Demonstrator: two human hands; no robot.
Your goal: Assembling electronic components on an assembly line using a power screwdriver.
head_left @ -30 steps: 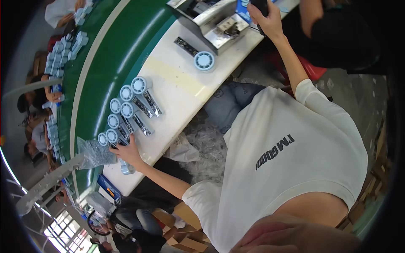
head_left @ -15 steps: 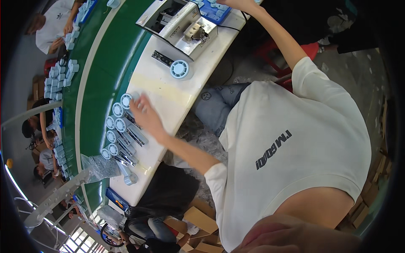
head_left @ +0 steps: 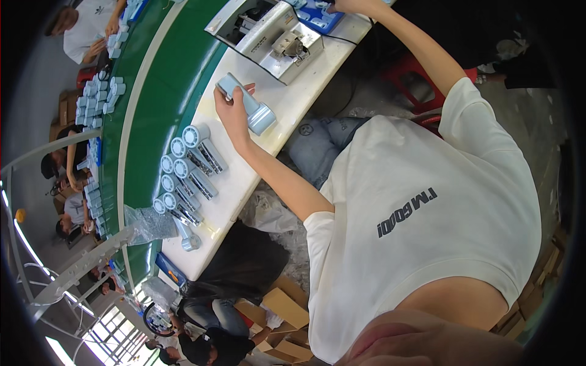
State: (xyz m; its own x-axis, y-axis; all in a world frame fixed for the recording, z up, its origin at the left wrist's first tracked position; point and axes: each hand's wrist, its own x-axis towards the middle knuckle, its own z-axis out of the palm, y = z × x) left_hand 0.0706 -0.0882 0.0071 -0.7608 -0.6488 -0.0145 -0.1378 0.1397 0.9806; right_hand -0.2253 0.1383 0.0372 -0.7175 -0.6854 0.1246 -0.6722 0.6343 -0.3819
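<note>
Over the white counter point(head_left: 235, 175), the left hand point(head_left: 232, 108) is pinching a light-blue handheld fan point(head_left: 251, 107) by its handle, thumb and fingers wrapping it, while the round head is pointing toward the counter's near edge; whether that head is touching the surface, I cannot tell. Good handling is probably calling for light, even pressure along the handle's sides and for keeping the head from knocking. Just beside, other light-blue fans point(head_left: 198, 179) are lying clustered, their handles showing dark insides. Beyond, a metal machine point(head_left: 259, 44) is standing near a blue tray point(head_left: 328, 28), where the right hand point(head_left: 354, 5) is reaching, its grip too cut off to judge.
</note>
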